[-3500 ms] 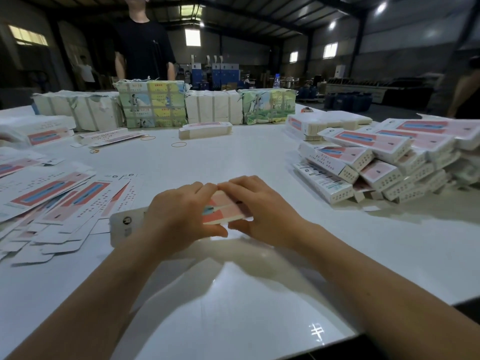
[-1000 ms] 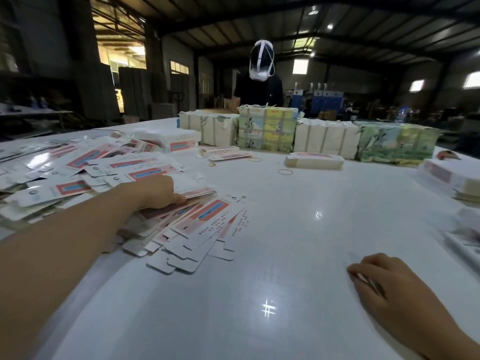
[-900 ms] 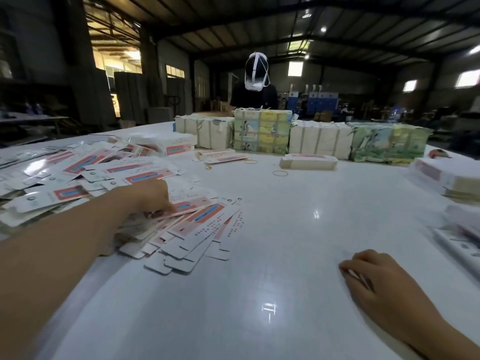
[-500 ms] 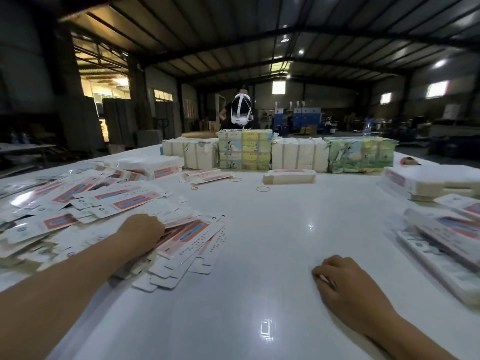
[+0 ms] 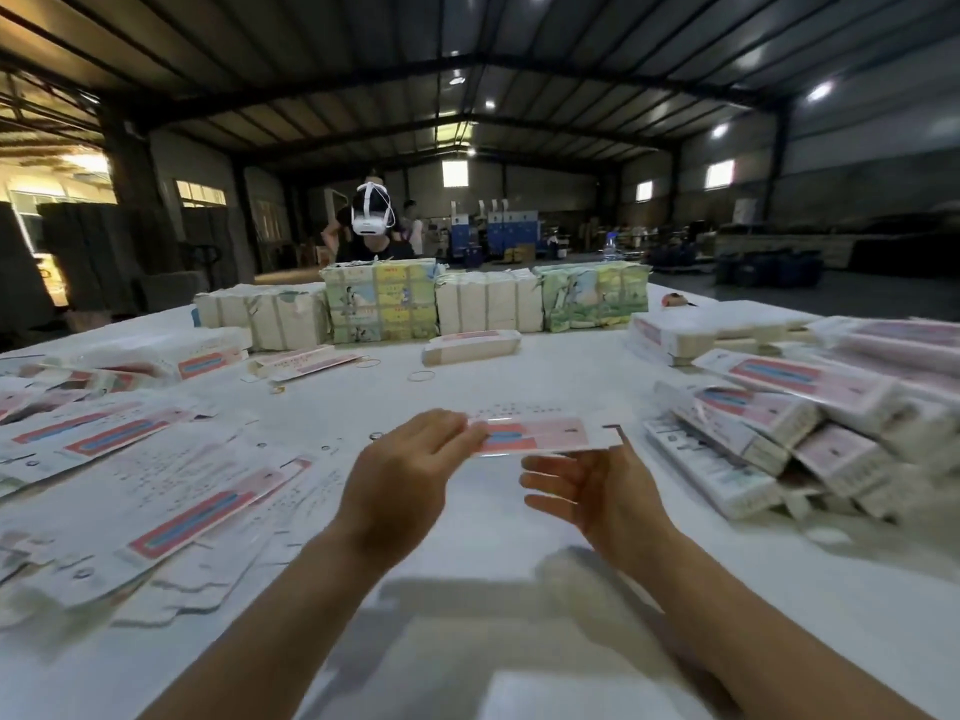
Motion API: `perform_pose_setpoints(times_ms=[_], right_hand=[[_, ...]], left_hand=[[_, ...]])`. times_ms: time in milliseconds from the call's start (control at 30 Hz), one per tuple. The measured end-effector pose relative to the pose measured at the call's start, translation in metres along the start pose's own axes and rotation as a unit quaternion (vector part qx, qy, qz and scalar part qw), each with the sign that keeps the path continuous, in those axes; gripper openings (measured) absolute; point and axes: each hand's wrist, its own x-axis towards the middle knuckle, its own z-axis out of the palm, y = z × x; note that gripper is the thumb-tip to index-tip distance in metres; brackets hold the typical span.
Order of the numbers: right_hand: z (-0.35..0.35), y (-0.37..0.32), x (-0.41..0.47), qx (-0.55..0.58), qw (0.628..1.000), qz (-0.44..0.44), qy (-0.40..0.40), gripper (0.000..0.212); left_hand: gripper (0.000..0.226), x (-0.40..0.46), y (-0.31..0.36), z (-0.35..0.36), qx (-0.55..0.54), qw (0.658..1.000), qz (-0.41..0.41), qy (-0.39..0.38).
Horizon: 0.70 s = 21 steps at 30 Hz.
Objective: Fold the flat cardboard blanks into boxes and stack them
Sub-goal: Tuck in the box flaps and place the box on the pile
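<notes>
A: While the left hand (image 5: 402, 475) pinches one flat cardboard blank (image 5: 540, 434) by its left end, where does the blank sit?

B: Held above the white worktop (image 5: 467, 589), in front of the person, roughly level. The right hand (image 5: 597, 491) is just under its right end, fingers spread wide and relaxed; whether it touches the card, I cannot tell.

A: What lies around?

B: To the left, a loose spread of flat blanks (image 5: 145, 475) covers the worktop. To the right, a pile of folded boxes (image 5: 810, 423), stacked unevenly. At the far side stands a row of bundled packs (image 5: 431, 304), some plain, some printed green and yellow, with one small bundle of blanks (image 5: 470, 345) lying before them and rubber bands (image 5: 421, 376) near it. Behind the row is another person wearing a white headset (image 5: 370, 220).

A: Anything in the way?

B: Nothing lies between the hands and the box pile.

A: And against half a second ago?

B: Then the left hand lay on the spread of blanks and the right rested curled on the worktop. Now the left has carried a blank to the middle, and the right has lifted and opened beneath it.
</notes>
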Motion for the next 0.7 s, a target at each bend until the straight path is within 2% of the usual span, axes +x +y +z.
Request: perform_pose_setpoints(times_ms=[33, 67, 200, 267, 333, 433, 533, 633, 700], right_hand=[[-0.004, -0.006, -0.002, 0.093, 0.995, 0.027, -0.026, 0.067], [-0.009, -0.011, -0.003, 0.125, 0.990, 0.033, -0.054, 0.073], [-0.018, -0.014, 0.000, 0.094, 0.988, 0.039, -0.118, 0.090], [-0.019, -0.014, 0.001, 0.078, 0.985, 0.048, -0.146, 0.095], [-0.021, -0.016, 0.002, 0.058, 0.982, 0.054, -0.171, 0.085], [-0.023, -0.015, 0.006, 0.005, 0.992, 0.045, -0.121, 0.047], [-0.019, -0.010, 0.006, -0.032, 0.996, 0.021, -0.082, 0.033], [-0.015, 0.001, 0.004, -0.098, 0.986, 0.008, -0.134, 0.027], [-0.013, 0.006, 0.003, -0.120, 0.978, 0.001, -0.170, 0.031]], left_hand=[[0.023, 0.000, 0.013, 0.008, -0.014, 1.000, 0.004, -0.003], [0.026, -0.003, 0.021, 0.016, -0.021, 1.000, 0.000, -0.010], [0.040, -0.021, 0.024, 0.030, -0.032, 0.997, -0.053, -0.047], [0.033, -0.026, 0.019, 0.030, -0.029, 0.997, -0.055, -0.040], [0.029, -0.028, 0.017, 0.028, -0.032, 0.997, -0.057, -0.030], [0.031, -0.029, 0.020, 0.030, -0.030, 0.996, -0.075, -0.047], [0.062, -0.028, 0.029, 0.034, -0.044, 0.992, -0.088, -0.085], [0.092, -0.025, 0.037, 0.037, -0.030, 0.985, -0.112, -0.131], [0.096, -0.023, 0.038, 0.038, -0.033, 0.980, -0.133, -0.142]])
